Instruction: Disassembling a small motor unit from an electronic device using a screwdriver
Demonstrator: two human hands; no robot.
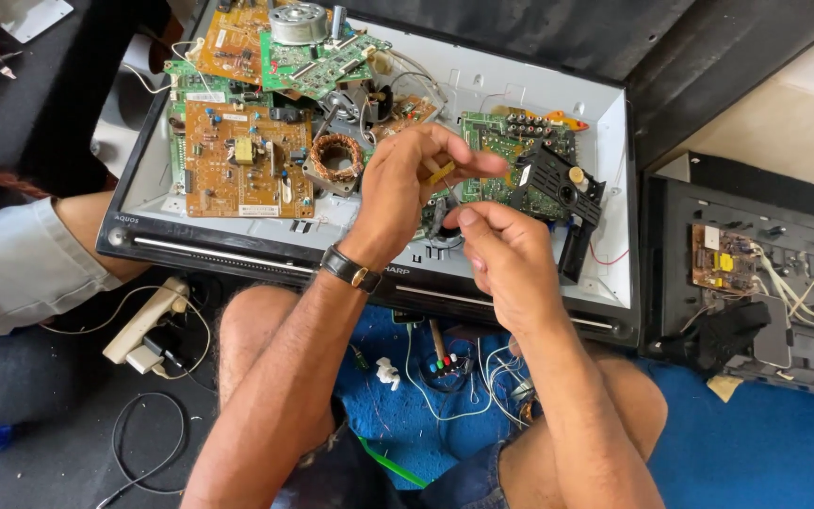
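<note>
Bare knees and our two forearms fill the bottom of the frame, with a blue cloth (pixel 398 415) between the legs that carries loose wires and a small white plug. Our left hand (pixel 405 188), a dark watch on its wrist, pinches a small yellow part (pixel 442 173) between thumb and fingertips at the middle of the frame. Our right hand (pixel 511 259) sits just below and to the right, fingers curled narrow toward that part; we cannot tell whether it grips anything.

Beneath both hands lies an opened black casing with a white inner panel (pixel 482 85), used as a tray. On it, at upper left, we see an orange circuit board (pixel 247 160), green boards, a copper coil (pixel 336 157) and a round metal motor (pixel 298 23). Right of the hands a black plastic block (pixel 558 193) rests on a green board. A second open unit (pixel 756 273) lies at the right edge, a white power strip (pixel 148 320) at lower left on dark floor.
</note>
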